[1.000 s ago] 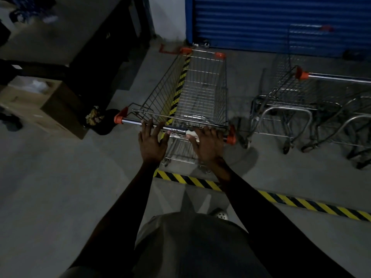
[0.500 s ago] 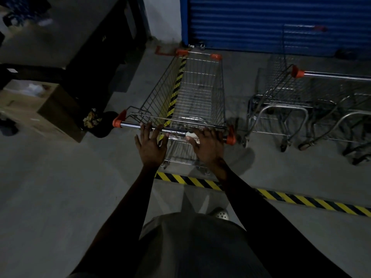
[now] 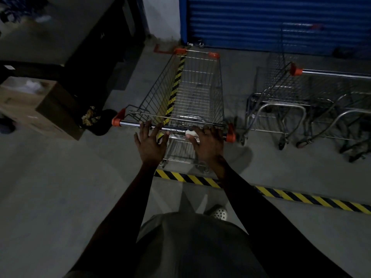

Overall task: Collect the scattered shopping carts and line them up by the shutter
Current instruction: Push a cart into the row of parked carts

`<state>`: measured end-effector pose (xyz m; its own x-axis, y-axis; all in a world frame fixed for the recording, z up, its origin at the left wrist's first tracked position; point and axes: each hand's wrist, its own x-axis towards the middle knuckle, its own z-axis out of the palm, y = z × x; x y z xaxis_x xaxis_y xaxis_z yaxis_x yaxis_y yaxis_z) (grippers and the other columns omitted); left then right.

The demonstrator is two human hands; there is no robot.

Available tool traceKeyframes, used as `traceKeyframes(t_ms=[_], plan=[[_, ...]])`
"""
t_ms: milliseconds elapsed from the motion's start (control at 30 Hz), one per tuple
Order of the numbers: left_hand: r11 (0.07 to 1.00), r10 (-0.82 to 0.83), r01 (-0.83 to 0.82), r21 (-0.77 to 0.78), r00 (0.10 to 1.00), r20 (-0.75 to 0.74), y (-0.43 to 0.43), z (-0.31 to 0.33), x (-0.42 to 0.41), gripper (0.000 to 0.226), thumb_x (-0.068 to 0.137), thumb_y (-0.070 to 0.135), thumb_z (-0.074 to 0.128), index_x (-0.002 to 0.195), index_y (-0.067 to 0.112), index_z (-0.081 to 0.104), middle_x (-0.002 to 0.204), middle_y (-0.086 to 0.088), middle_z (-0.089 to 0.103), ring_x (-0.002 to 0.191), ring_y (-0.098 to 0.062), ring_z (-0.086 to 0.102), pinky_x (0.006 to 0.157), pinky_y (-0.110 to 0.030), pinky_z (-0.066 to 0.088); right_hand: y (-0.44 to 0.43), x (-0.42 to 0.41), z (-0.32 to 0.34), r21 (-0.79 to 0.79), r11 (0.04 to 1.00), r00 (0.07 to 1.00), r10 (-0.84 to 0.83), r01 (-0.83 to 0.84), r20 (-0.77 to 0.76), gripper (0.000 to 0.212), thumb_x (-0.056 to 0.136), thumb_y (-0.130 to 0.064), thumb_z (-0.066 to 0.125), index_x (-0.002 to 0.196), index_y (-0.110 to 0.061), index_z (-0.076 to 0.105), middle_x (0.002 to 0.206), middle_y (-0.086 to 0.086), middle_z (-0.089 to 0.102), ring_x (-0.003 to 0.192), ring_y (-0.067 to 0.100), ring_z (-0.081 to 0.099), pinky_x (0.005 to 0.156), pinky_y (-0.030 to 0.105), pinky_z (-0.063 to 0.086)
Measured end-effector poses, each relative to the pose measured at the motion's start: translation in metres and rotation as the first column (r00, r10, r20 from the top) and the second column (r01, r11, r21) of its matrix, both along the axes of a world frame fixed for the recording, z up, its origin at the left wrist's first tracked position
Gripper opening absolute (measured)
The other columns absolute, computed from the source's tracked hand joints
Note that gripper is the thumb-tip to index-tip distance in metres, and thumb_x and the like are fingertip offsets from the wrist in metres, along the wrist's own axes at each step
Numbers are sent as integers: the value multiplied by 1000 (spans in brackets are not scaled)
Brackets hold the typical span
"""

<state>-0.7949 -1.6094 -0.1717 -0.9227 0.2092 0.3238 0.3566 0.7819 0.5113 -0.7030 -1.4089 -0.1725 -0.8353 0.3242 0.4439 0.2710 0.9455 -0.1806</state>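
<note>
A wire shopping cart (image 3: 197, 87) with orange corner caps stands in front of me, its nose close to the blue shutter (image 3: 271, 23). My left hand (image 3: 150, 143) hovers at the chrome handle bar (image 3: 130, 123), fingers spread, only the fingertips near the bar. Over the bar's right part lies my right hand (image 3: 208, 143), fingers curled on it, with a small white object (image 3: 190, 133) by the thumb. To the right, two or more other carts (image 3: 281, 93) stand nested, sideways to the shutter.
A cardboard box (image 3: 50, 109) and a dark bag (image 3: 100, 121) sit on the floor to the left, below a dark counter (image 3: 90, 47). Yellow-black hazard tape (image 3: 301, 197) crosses the concrete floor behind the cart's rear wheels.
My left hand has lifted off the handle bar and spread its fingers. The cart has rolled slightly towards the shutter. The right hand stays on the bar.
</note>
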Motion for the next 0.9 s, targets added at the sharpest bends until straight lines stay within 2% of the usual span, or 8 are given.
traceKeyframes(t_ms=[133, 233, 300, 400, 500, 600, 733, 900], plan=[[1000, -1, 1, 3, 1000, -6, 1, 0, 0, 47, 96, 60, 56, 136, 35, 62, 158, -3, 43, 155, -26, 19, 121, -59, 14, 0, -1, 3, -3, 1000, 1000, 1, -1, 29, 43, 103, -61, 46, 130, -34, 66, 106, 5, 70, 107, 30, 60, 94, 47, 44], [999, 13, -14, 42, 1000, 10, 6, 5, 2, 50, 94, 62, 54, 132, 32, 65, 155, -6, 45, 153, -29, 24, 121, -57, 13, 1, 4, 9, -92, 996, 999, 18, -20, -28, 43, 103, -61, 46, 126, -32, 68, 107, 3, 69, 109, 29, 61, 96, 49, 46], [998, 6, -4, 69, 999, -34, 13, 10, 4, 48, 93, 61, 55, 127, 29, 68, 152, -6, 49, 150, -32, 31, 120, -57, 17, 4, 13, 15, -137, 991, 994, -11, -4, -111, 41, 103, -59, 50, 124, -31, 70, 111, 0, 69, 112, 27, 62, 104, 49, 43], [994, -59, 69, 80, 990, -129, 34, 18, 7, 43, 94, 56, 58, 122, 27, 71, 148, -7, 55, 147, -33, 37, 120, -55, 21, 20, 25, 19, -95, 995, 987, -35, 20, -155, 41, 103, -55, 52, 128, -28, 69, 120, -1, 68, 122, 25, 59, 119, 54, 29], [984, -159, 169, 62, 978, -135, 66, 23, 14, 44, 93, 55, 58, 123, 25, 71, 144, -6, 59, 146, -32, 37, 121, -54, 21, 38, 36, 17, -108, 988, 980, -130, 115, -151, 43, 100, -54, 58, 130, -25, 68, 129, 4, 66, 128, 29, 55, 111, 48, 34], [957, -271, 282, 69, 953, -139, 111, 27, 19, 46, 90, 55, 56, 123, 27, 72, 143, -4, 60, 144, -33, 41, 121, -54, 21, 69, 47, 15, -101, 973, 964, -222, 209, -147, 43, 100, -54, 55, 132, -27, 67, 138, 3, 63, 129, 28, 56, 107, 47, 35], [927, -362, 372, 40, 919, -152, 188, 34, 32, 47, 89, 53, 55, 120, 23, 73, 135, -6, 64, 135, -34, 50, 115, -54, 31, 128, 71, 17, -159, 949, 952, -289, 272, -96, 47, 100, -56, 51, 135, -27, 65, 143, 4, 60, 134, 28, 54, 108, 50, 36], [885, -464, 465, 38, 885, -38, 286, 36, 59, 57, 85, 51, 53, 125, 14, 67, 126, -8, 67, 121, -32, 59, 106, -51, 42, 223, 109, 20, -232, 908, 933, -361, 349, -9, 49, 100, -55, 52, 139, -26, 62, 148, 9, 57, 137, 32, 51, 104, 51, 39]])
